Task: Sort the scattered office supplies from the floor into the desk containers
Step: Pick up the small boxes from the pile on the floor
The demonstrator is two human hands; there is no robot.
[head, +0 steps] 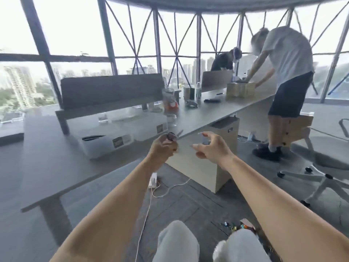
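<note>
Dark and small, an item (171, 137) too blurred to name is pinched in the curled fingers of the left hand (163, 148), raised in front of the edge of the grey desk (47, 157). The right hand (209, 148) hovers beside it, thumb and forefinger apart in a C. Bright supplies (234, 226) lie on the grey carpet (188, 205) by the knee. Clear boxes (105, 133) on the desk carry yellowish labels (119, 142), their writing unreadable. A white cable (170, 188) trails over the carpet. Steel-latticed windows (75, 35) show towers; another person (287, 72) bends over the desk's far end.
</note>
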